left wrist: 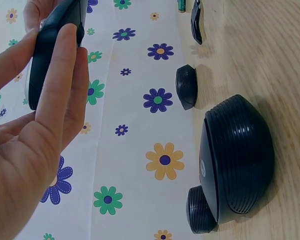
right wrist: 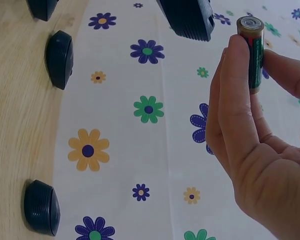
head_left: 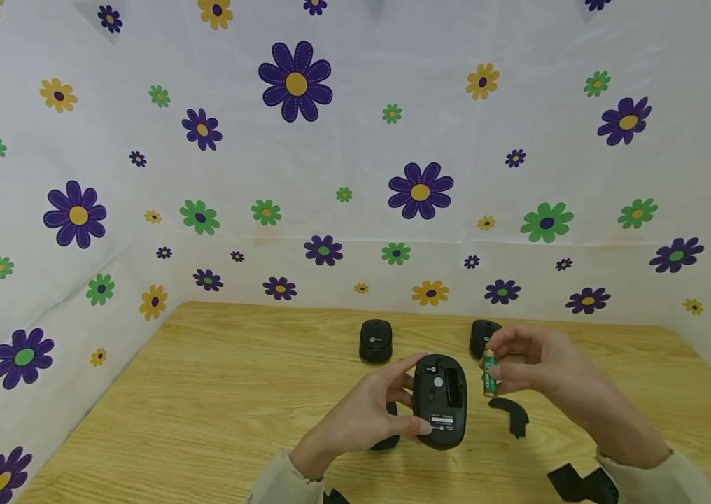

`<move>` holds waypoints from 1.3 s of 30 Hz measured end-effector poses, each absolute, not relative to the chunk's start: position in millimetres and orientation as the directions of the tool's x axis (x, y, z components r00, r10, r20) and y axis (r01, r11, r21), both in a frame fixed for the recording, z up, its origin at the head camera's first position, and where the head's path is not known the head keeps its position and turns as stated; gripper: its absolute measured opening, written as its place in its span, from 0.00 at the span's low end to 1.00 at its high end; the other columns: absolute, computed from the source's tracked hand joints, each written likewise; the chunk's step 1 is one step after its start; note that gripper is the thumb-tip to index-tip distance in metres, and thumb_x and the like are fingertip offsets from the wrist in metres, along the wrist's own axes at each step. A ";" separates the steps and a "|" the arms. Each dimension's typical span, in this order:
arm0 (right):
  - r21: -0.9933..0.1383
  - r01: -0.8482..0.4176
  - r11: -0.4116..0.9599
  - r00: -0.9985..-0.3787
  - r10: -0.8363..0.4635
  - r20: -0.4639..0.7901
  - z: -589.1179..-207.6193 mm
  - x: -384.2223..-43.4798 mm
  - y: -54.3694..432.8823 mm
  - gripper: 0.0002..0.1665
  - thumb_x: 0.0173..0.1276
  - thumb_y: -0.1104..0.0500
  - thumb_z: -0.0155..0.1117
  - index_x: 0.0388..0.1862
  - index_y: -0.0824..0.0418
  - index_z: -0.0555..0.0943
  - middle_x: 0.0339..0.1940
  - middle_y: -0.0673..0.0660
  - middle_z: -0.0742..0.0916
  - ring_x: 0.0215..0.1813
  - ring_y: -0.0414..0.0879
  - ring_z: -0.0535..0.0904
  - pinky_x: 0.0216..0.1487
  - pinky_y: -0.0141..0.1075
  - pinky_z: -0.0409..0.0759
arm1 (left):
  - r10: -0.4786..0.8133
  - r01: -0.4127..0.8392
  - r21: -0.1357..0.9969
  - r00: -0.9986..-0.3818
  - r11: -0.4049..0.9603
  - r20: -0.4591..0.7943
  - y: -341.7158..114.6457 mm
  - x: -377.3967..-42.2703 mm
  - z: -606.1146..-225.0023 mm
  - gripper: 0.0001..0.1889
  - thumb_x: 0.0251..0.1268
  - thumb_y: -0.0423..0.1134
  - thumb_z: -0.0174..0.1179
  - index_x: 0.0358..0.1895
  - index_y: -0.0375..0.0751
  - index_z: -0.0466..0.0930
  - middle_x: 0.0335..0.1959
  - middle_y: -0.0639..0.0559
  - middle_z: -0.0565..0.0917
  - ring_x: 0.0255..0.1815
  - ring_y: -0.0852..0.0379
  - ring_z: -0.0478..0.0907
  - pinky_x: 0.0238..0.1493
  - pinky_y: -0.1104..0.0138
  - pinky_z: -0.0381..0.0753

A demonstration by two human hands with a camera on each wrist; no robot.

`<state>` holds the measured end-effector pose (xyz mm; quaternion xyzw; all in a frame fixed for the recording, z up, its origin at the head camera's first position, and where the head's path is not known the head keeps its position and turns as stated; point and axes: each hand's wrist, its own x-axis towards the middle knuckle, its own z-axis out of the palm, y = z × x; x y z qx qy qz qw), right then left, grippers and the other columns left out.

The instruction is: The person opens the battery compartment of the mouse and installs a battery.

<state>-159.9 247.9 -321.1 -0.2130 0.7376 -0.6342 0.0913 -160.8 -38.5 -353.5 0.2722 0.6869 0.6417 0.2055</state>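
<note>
In the head view my left hand [head_left: 368,406] grips a black computer mouse [head_left: 440,402], thumb on its near underside. Its underside faces me, with the long battery compartment [head_left: 454,387] uncovered and showing no battery. To its right, my right hand [head_left: 534,364] pinches a green battery [head_left: 489,374] upright between thumb and fingers. The right wrist view shows the battery's flat silver end [right wrist: 250,22] on top. Below this hand, a curved black battery cover [head_left: 511,416] lies on the table. The left wrist view shows the mouse [left wrist: 55,52] edge-on between thumb and fingers.
Two black mice, one left [head_left: 376,341] and one right [head_left: 483,336], sit toward the back of the wooden table [head_left: 236,392]. Another mouse [head_left: 385,439] is partly hidden behind my left hand. A flower-patterned cloth [head_left: 343,147] hangs behind the table and along its sides.
</note>
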 end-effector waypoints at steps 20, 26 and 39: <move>-0.968 -0.193 0.163 -0.943 -0.304 0.137 -318.8 -145.2 215.7 0.12 0.69 0.69 0.66 0.47 0.71 0.74 0.37 0.57 0.85 0.40 0.51 0.86 0.46 0.43 0.88 | 0.656 0.079 0.997 -0.753 -0.001 0.061 -39.3 -158.6 -357.0 0.43 0.58 0.17 0.66 0.78 0.42 0.62 0.50 0.46 0.83 0.43 0.56 0.83 0.38 0.59 0.90; -0.955 -0.246 0.168 -0.933 -0.309 0.186 -318.4 -145.7 210.0 0.10 0.69 0.72 0.64 0.46 0.71 0.74 0.38 0.54 0.84 0.40 0.49 0.85 0.43 0.43 0.88 | 0.655 0.081 0.997 -0.753 0.003 0.059 -39.5 -159.1 -355.3 0.43 0.58 0.18 0.66 0.78 0.42 0.62 0.50 0.46 0.82 0.44 0.56 0.83 0.38 0.60 0.90; -0.919 -0.275 0.283 -0.943 -0.265 0.200 -313.4 -145.7 196.4 0.10 0.64 0.72 0.68 0.43 0.69 0.78 0.41 0.59 0.81 0.44 0.51 0.82 0.39 0.43 0.86 | 0.652 0.100 0.995 -0.756 0.019 0.063 -40.4 -161.7 -353.0 0.43 0.59 0.18 0.67 0.78 0.43 0.62 0.50 0.46 0.82 0.44 0.57 0.83 0.37 0.63 0.89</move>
